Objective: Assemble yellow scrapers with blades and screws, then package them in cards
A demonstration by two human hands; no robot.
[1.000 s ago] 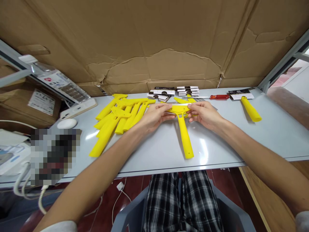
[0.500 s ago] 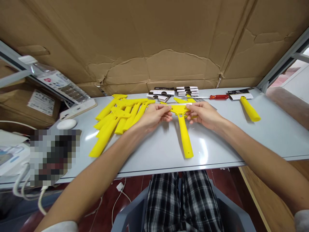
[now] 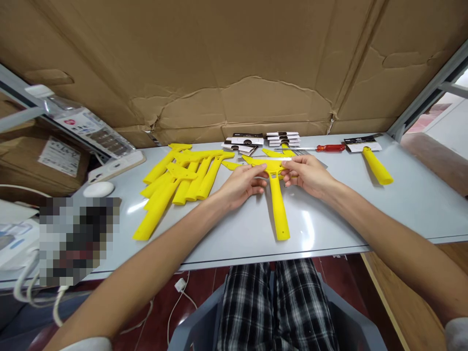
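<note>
A yellow plastic scraper [image 3: 280, 207] lies in front of me, handle toward the table's near edge. A thin metal blade [image 3: 280, 159] runs along its wide head. My left hand [image 3: 245, 184] has thumb and fingers closed on the head near the neck, and the head's left tip sticks out beyond them. At the right end of the head, my right hand [image 3: 309, 176] pinches it, its fingers hiding that tip. Behind the hands lie more yellow scraper parts [image 3: 231, 165], partly covered.
Several yellow scraper handles [image 3: 157, 209] are piled at left. At the back are folded card packets [image 3: 248, 140] and a red-handled screwdriver [image 3: 330, 147]. A carded yellow scraper [image 3: 378, 166] lies at right. A power strip [image 3: 117, 166], white mouse [image 3: 98, 189] and bottle [image 3: 87, 124] stand far left.
My left hand has slid along the scraper head toward the neck, uncovering the head's left tip. My right hand keeps its pinch at the right end.
</note>
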